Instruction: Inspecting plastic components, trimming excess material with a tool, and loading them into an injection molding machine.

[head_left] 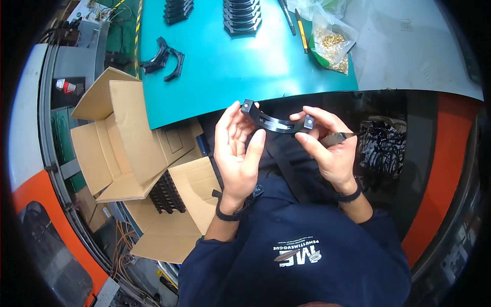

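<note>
A black curved bracket [276, 124], shaped like a half ring with square end blocks, is held up just off the near edge of the table. My left hand [237, 153] is at its left end, the fingers behind the block and the thumb raised near its lower edge. With thumb and fingers my right hand [330, 148] pinches the right end block. A slim grey tool with a dark pointed tip [337, 138] also lies in my right hand, pointing right; its exact kind is unclear.
On the green table [215, 77] lie loose black curved parts [162, 57], stacked brackets [242, 16], a yellow pen [302, 31] and a bag of small brass-coloured pieces [332, 43]. Open cardboard boxes [128, 138] stand at left, one holding black parts [167, 194].
</note>
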The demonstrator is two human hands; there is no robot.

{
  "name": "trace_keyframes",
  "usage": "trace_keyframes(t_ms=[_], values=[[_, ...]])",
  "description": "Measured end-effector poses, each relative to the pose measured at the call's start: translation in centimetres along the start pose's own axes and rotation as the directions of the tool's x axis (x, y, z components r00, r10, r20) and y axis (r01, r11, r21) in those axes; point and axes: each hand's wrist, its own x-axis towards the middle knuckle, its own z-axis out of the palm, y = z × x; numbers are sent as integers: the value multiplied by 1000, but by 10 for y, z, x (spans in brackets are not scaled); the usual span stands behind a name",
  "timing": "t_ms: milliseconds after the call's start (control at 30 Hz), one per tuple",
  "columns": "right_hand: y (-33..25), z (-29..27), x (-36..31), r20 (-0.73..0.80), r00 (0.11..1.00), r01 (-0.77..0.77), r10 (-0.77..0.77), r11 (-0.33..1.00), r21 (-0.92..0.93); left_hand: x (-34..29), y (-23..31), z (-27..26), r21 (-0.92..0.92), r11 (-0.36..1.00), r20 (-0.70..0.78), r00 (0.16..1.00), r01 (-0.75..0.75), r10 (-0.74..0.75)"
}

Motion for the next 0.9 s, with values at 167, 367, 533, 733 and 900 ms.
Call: trace_keyframes(t_ms=[167, 367, 533, 733, 900], values=[[6, 0, 0, 43, 992, 120, -117, 991, -66, 1, 2, 0, 61, 998, -64, 997, 35, -31], [6, 0, 1, -1, 1000, -12, 12, 999, -46, 18, -1, 6, 97, 992, -185, 981, 75, -56], [11, -4, 5, -118, 992, -55, 47, 997, -62, 82, -22, -12, 472, 870, -149, 986, 142, -80], [15, -8, 3, -127, 987, -113, 100, 989, -94, 184, -56, -26, 636, 716, -219, 957, 287, -190], [23, -12, 0, -149, 982, -136, 118, 983, -122, 216, -83, -33, 469, 848, -262, 956, 248, -135]])
